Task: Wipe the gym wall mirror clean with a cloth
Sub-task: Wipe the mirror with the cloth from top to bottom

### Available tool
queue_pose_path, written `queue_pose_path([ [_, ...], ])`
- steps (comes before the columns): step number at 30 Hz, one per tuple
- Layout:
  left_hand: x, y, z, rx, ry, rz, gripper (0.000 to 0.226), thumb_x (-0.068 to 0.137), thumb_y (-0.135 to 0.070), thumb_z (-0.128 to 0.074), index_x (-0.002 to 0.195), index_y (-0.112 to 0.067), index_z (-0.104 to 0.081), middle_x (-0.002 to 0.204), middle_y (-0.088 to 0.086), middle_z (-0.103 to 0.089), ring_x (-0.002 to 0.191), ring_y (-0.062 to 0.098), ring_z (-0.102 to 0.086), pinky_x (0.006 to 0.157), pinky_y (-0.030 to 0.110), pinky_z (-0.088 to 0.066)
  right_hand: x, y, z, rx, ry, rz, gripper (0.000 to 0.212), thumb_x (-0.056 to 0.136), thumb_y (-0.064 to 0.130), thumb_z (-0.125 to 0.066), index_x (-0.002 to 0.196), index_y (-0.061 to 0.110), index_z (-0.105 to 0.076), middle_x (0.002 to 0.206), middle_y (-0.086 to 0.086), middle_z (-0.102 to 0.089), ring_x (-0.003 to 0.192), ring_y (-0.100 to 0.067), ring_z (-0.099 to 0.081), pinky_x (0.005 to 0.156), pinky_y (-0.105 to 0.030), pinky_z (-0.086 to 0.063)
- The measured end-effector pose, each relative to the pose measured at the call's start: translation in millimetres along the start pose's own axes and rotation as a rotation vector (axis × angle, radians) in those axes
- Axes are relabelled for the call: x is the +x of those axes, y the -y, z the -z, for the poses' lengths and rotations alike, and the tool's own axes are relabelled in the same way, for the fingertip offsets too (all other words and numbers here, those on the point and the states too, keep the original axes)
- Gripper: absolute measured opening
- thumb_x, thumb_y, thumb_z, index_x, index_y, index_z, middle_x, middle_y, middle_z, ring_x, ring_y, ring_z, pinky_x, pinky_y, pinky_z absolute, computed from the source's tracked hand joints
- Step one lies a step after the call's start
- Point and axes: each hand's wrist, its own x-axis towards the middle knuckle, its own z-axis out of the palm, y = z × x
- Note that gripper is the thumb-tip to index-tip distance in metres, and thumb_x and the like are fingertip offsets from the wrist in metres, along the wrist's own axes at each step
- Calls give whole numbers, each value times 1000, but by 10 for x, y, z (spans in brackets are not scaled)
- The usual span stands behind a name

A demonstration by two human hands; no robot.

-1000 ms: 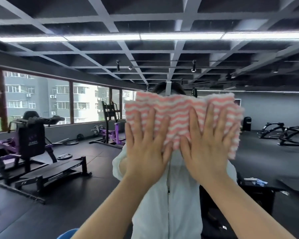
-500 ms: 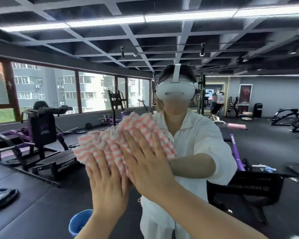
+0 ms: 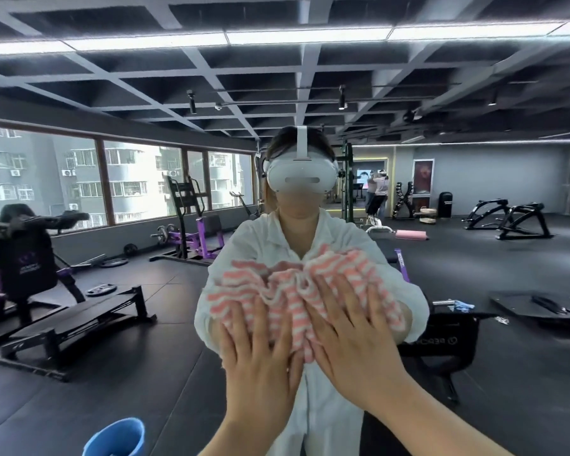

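Both hands lie flat, fingers spread, on a bunched pink-and-white striped cloth (image 3: 297, 291), pressing it against the wall mirror (image 3: 474, 291) at chest height of the reflected person. Left hand (image 3: 260, 363) and right hand (image 3: 359, 343) sit side by side — neither grips. A blue bucket (image 3: 116, 439) shows low left in the reflection.

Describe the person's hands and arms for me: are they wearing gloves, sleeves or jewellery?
Both are bare. The left hand and right hand wear no gloves, and no rings or watch show. The forearms are uncovered to the picture's edge. In the mirror, the reflection shows loose white sleeves ending near the elbows.
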Motion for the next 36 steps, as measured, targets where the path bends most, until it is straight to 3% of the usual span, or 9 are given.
queue_pose_path([
  [5,167,-514,-81,8,-22,-103,57,101,-47,-19,153,-26,-7,160,10,5,144,42,3,116,55,1,-426,-514,29,-2,12,-111,59,103,39,-14,155,14,-1,161,-11,2,147,-35,-2,111,-62,-15],
  [11,269,-524,-48,48,6,-182,59,100,-49,-16,153,-26,-3,160,9,7,145,38,6,117,52,3,-465,-603,40,22,32,-150,57,102,42,-13,153,16,-10,161,-11,5,148,-35,1,113,-63,-4],
  [16,108,-381,-62,92,10,-180,58,101,-45,-14,153,-25,0,160,9,9,146,36,7,117,50,5,-483,-328,-5,69,27,-179,58,103,40,-9,154,15,0,161,-11,7,148,-34,5,115,-61,2],
  [25,-453,144,-96,69,8,-161,58,102,-39,-21,154,-20,-3,161,8,3,146,36,0,118,51,-6,-396,400,-126,75,15,-156,57,103,39,-12,155,16,-4,161,-10,4,148,-33,3,114,-61,0],
  [30,-510,611,3,61,4,-142,58,101,-39,-20,154,-22,-3,161,7,3,146,37,1,118,50,-2,-143,830,-148,116,22,-170,57,103,39,-11,155,16,-3,161,-9,6,148,-31,4,114,-59,0],
  [36,-618,1300,254,105,74,-86,57,102,-41,-16,153,-20,-2,160,8,7,146,35,6,118,49,1,255,1434,-139,167,88,-126,54,103,39,-6,149,17,-23,161,-7,10,148,-27,7,116,-57,6],
])
